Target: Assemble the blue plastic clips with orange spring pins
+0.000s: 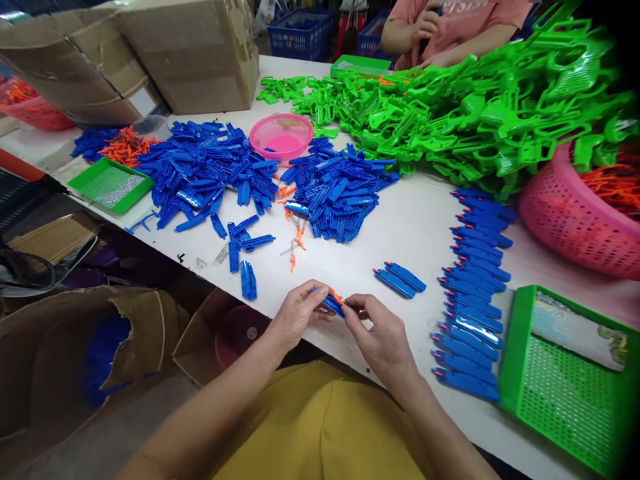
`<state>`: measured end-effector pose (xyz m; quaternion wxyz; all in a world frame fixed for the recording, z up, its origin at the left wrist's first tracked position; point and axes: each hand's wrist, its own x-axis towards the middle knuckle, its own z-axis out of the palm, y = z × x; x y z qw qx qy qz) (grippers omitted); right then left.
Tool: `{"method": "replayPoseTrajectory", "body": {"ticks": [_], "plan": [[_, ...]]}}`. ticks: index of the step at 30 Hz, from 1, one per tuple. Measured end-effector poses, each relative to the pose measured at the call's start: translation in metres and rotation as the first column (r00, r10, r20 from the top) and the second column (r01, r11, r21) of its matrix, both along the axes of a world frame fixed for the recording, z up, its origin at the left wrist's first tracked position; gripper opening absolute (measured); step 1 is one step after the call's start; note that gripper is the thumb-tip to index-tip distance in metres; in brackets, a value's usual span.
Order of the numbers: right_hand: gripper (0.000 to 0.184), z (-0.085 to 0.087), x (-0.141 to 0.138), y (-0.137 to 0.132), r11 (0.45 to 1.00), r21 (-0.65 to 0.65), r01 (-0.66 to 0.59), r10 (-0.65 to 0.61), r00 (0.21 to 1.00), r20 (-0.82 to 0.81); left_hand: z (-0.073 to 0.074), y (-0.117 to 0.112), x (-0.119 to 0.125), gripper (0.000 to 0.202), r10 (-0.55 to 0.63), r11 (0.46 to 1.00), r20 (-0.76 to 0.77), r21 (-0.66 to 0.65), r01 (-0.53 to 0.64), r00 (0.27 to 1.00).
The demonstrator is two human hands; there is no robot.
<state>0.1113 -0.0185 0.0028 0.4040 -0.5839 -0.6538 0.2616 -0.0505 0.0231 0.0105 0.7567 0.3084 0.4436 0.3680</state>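
Observation:
Over the table's near edge, my left hand [299, 308] grips a blue plastic shell half [331, 304]. My right hand [376, 328] pinches an orange plastic piece [336, 295] against that shell; its fingertips partly hide the contact. Beyond my hands lie loose orange pieces with thin metal springs [299, 235]. Two blue assembled pieces [400, 279] rest side by side to the right. Farther right, a column of similar blue pieces [470, 293] with orange tips runs toward the table's front edge. Several loose blue shells [245, 243] are scattered at the left.
Two blue shell heaps [210, 167] [343, 190] flank a pink basket [283, 135]. Green plastic frames [450, 107] pile up at the back right. A green tray [520, 347] stands right, a smaller green tray [110, 185] left. Cardboard boxes [205, 53] stand behind. A person [455, 30] sits opposite.

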Motion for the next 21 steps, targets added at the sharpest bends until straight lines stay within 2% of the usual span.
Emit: {"method": "replayPoseTrajectory", "body": {"ticks": [3,7,11,13,17,21], "plan": [[0.012,-0.006,-0.004,-0.004,0.997,-0.061,0.040,-0.043,0.998,-0.052,-0.003,-0.011,0.016,0.042,0.150,0.987,0.133,-0.078,-0.140,0.980],[0.015,-0.008,-0.002,-0.008,0.995,-0.070,0.077,-0.083,0.993,-0.081,-0.009,-0.019,0.030,0.037,0.239,0.966,0.204,-0.151,-0.211,0.949],[0.013,0.002,0.003,-0.007,0.990,-0.013,0.139,-0.140,0.989,-0.058,-0.012,-0.017,0.033,0.029,0.287,0.933,0.298,-0.303,-0.195,0.910],[0.011,0.006,0.003,-0.006,0.993,0.006,0.119,-0.119,0.992,-0.035,-0.011,-0.016,0.034,0.031,0.300,0.921,0.344,-0.348,-0.176,0.890],[0.007,0.003,0.000,-0.003,0.999,-0.009,0.053,-0.052,0.998,0.043,-0.007,-0.014,0.036,0.044,0.287,0.919,0.415,-0.374,-0.125,0.863],[0.007,-0.003,-0.001,-0.001,0.998,-0.024,0.055,-0.054,0.997,0.054,-0.005,-0.014,0.037,0.043,0.285,0.921,0.429,-0.372,-0.120,0.857]]}}
